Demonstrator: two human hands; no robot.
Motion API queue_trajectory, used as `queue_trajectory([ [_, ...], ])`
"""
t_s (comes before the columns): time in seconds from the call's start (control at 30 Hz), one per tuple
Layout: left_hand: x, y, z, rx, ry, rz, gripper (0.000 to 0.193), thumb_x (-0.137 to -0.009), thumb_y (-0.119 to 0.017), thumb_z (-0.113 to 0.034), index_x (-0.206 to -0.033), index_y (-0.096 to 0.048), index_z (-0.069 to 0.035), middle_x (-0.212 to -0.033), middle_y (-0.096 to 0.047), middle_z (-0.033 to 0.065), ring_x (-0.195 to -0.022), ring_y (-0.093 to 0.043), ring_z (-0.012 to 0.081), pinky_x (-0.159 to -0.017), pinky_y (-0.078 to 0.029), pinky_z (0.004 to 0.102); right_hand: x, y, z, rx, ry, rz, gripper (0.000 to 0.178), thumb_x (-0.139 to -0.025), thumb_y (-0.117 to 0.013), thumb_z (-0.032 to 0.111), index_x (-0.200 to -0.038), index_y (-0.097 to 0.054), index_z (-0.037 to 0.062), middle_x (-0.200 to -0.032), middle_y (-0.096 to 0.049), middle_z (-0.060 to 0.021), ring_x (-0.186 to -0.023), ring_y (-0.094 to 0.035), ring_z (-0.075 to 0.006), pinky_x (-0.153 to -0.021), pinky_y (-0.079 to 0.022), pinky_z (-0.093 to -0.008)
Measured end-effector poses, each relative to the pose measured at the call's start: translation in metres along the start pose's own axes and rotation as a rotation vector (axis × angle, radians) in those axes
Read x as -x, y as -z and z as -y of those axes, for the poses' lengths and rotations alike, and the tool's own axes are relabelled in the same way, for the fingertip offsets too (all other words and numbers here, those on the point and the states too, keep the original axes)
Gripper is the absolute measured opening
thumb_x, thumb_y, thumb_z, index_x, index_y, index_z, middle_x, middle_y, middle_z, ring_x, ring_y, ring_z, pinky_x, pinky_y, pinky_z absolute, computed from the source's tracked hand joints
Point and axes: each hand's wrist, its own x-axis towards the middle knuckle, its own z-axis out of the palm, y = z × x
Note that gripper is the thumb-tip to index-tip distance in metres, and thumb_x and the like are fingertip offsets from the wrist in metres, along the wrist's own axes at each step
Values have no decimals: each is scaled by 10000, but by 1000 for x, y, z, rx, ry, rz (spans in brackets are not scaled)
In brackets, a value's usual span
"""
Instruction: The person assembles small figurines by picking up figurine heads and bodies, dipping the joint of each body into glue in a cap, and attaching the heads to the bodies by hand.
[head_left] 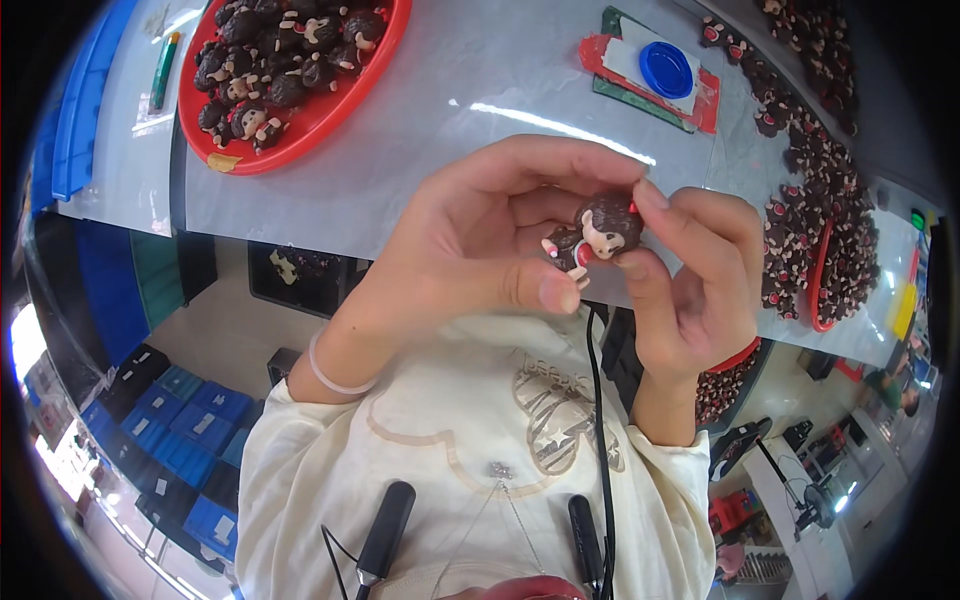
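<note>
Above the near edge of the table, both my hands hold one small brown figurine (603, 232) with a pale face and a red patch on its chest. My left hand (480, 230) has its thumb and curled fingers around the figurine's body. At the head, the thumb and index finger of my right hand (695, 270) pinch the figurine, close to a small red spot. Part of its back is hidden behind my left fingers.
A red tray (345, 120) of similar figurines stands at the back left, beside a green pen (165, 72). A blue round lid (666, 69) lies on a white and red pad at the back. Many more figurines (815, 240) are heaped at the right. Blue bins (205, 420) stand low at the left.
</note>
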Motion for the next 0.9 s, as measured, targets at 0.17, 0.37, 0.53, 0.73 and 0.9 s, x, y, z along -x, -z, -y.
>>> queue_trajectory([
  [0.17, -1, 1, -9, -35, -74, -88, 726, -612, -755, -42, -1228, -385, 57, -1163, -455, 208, -1009, -564, 316, -867, -499, 345, 2, 4, 0, 149, -18, -6, 356, -547, -690, -62, -890, -668, 27, -785, -547, -82, -639, -514, -169, -543, -410, -241],
  [0.37, -1, 8, -14, -157, -229, -69, 741, -631, -778, -110, -1239, -383, 39, -1157, -451, 219, -995, -574, 339, -811, -530, 340, 14, 2, -3, 181, -42, 73, 304, -565, -681, -66, -855, -660, 23, -796, -552, -79, -655, -514, -175, -548, -408, -245],
  [0.53, -5, 5, -20, -204, -219, -107, 755, -636, -789, -185, -1237, -389, 38, -1153, -472, 241, -943, -600, 338, -770, -542, 344, 13, 0, -8, 181, -46, 89, 292, -571, -674, -64, -849, -658, 24, -786, -558, -73, -657, -518, -188, -548, -406, -263],
  [0.73, -5, 7, -19, -264, -247, -85, 705, -676, -760, -183, -1229, -392, 53, -1162, -477, 259, -892, -619, 326, -737, -546, 348, 13, -2, -8, 184, -31, 120, 275, -569, -669, -54, -834, -653, 20, -759, -558, -78, -625, -521, -207, -530, -406, -279],
  [0.9, -3, 6, -20, -359, -277, -81, 625, -698, -735, -142, -1198, -420, 60, -1156, -479, 267, -855, -619, 287, -738, -537, 349, 13, -4, -9, 180, -6, 128, 264, -568, -666, -54, -823, -651, 15, -751, -558, -82, -604, -519, -209, -512, -404, -281],
])
